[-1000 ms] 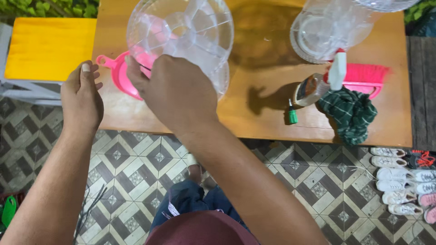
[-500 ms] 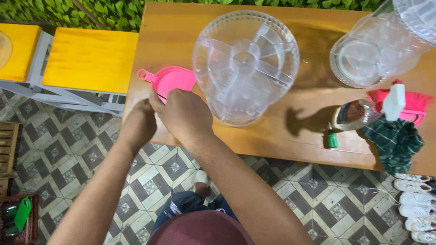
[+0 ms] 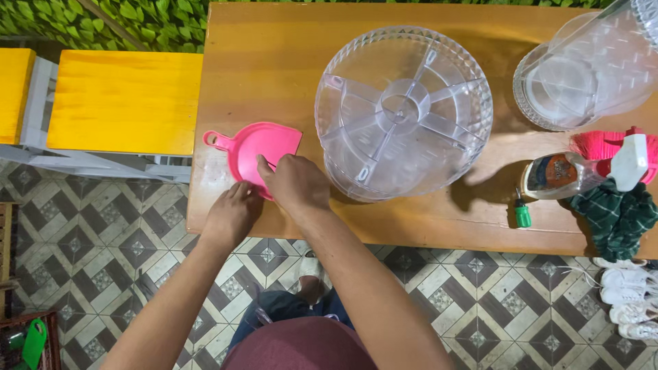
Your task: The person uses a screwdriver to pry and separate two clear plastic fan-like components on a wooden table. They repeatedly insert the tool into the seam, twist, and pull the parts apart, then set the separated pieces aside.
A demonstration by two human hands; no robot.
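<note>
Two hands on one pink dustpan [image 3: 255, 152]: left hand [image 3: 232, 214] flat, open; right hand [image 3: 293, 183] grip unclear.

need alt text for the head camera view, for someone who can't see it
Seen from above, a person's right hand and left hand rest on a pink dustpan at the near edge of a wooden table. Beside it stands a clear divided tray, with a spray bottle, a green cloth and another clear container to the right.

Single head-worn view, looking steeply down from above, table [image 3: 274, 82] at roughly arm's length, tiled floor [image 3: 103, 260] beneath, right edge cropped
</note>
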